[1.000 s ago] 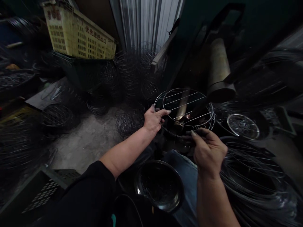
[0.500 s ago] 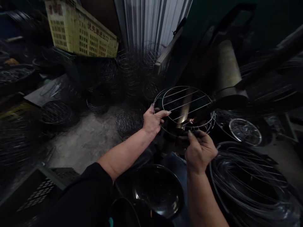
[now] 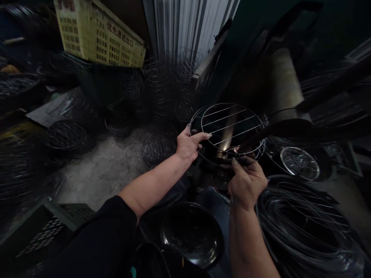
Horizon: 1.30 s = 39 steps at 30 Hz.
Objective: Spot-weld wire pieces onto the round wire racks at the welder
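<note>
A round wire rack (image 3: 232,125) with parallel bars is held out in front of me, tilted, with wire rings around its edge. My left hand (image 3: 188,144) grips its left rim, thumb on top and fingers beneath. My right hand (image 3: 247,177) is closed at the near rim, thumb against the fingers; whether it pinches the rim or a small piece there is too dark to tell. A brass-coloured rod (image 3: 227,137) shows through the bars, with a small bright spot at its lower end near the rim. Above right of the rack is a thick metal cylinder (image 3: 285,85).
A black bowl (image 3: 191,231) rests by my lap. Coiled wire (image 3: 301,224) lies at right, near a shiny round dish (image 3: 300,163). Stacked wire racks (image 3: 160,88) stand behind. A yellow crate (image 3: 101,34) is at the back left, a green crate (image 3: 43,231) at lower left.
The view has shifted slightly. Both hands stay on or beside the rack, which keeps nearly the same place against the rod and cylinder.
</note>
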Each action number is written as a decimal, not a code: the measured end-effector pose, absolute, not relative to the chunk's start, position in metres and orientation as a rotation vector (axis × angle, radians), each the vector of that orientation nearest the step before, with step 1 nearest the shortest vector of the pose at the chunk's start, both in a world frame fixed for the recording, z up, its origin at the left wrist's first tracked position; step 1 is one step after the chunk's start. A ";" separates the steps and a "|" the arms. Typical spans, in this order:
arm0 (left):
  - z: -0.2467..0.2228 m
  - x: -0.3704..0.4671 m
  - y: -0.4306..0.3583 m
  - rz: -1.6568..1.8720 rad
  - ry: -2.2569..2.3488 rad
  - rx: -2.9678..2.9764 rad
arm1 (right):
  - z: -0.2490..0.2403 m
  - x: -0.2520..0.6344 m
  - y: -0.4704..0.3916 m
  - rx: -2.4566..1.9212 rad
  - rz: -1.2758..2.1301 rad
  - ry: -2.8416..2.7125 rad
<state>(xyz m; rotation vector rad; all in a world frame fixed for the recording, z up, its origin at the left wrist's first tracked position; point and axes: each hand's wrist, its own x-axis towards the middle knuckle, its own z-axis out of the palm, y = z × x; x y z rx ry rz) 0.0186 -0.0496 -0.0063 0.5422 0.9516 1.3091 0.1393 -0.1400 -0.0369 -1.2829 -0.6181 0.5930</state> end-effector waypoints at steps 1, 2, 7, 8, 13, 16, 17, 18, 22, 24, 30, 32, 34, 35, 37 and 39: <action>-0.006 0.019 -0.049 1.311 0.954 0.541 | -0.035 0.140 -0.140 -1.276 0.605 -0.615; -0.005 0.020 -0.049 1.313 0.958 0.540 | -0.034 0.140 -0.139 -1.272 0.613 -0.614; -0.006 0.021 -0.046 1.317 0.964 0.532 | -0.030 0.142 -0.137 -1.248 0.628 -0.622; -0.006 0.021 -0.046 1.317 0.963 0.531 | -0.030 0.143 -0.136 -1.243 0.628 -0.625; -0.006 0.022 -0.043 1.310 0.979 0.527 | -0.030 0.144 -0.130 -1.205 0.638 -0.619; -0.007 0.023 -0.040 1.298 0.999 0.508 | -0.028 0.144 -0.127 -1.174 0.632 -0.588; -0.007 0.024 -0.039 1.294 1.002 0.492 | -0.027 0.144 -0.127 -1.169 0.632 -0.578; -0.007 0.024 -0.039 1.289 1.004 0.473 | -0.027 0.144 -0.128 -1.167 0.632 -0.570; -0.008 0.026 -0.037 1.283 1.020 0.412 | -0.030 0.146 -0.137 -1.272 0.625 -0.600; -0.008 0.027 -0.037 1.287 1.025 0.400 | -0.036 0.147 -0.143 -1.346 0.591 -0.633; -0.006 0.028 -0.036 1.271 1.046 0.398 | -0.054 0.144 -0.145 -1.345 0.496 -0.690; -0.005 0.028 -0.035 1.262 1.057 0.383 | -0.056 0.142 -0.142 -1.337 0.495 -0.674; -0.004 0.028 -0.035 1.260 1.063 0.374 | -0.057 0.140 -0.140 -1.307 0.488 -0.645; -0.004 0.028 -0.035 1.258 1.061 0.377 | -0.057 0.140 -0.139 -1.286 0.486 -0.633; -0.004 0.028 -0.034 1.259 1.061 0.387 | -0.057 0.139 -0.138 -1.246 0.493 -0.626; -0.005 0.029 -0.034 1.267 1.064 0.395 | -0.057 0.138 -0.137 -1.225 0.503 -0.621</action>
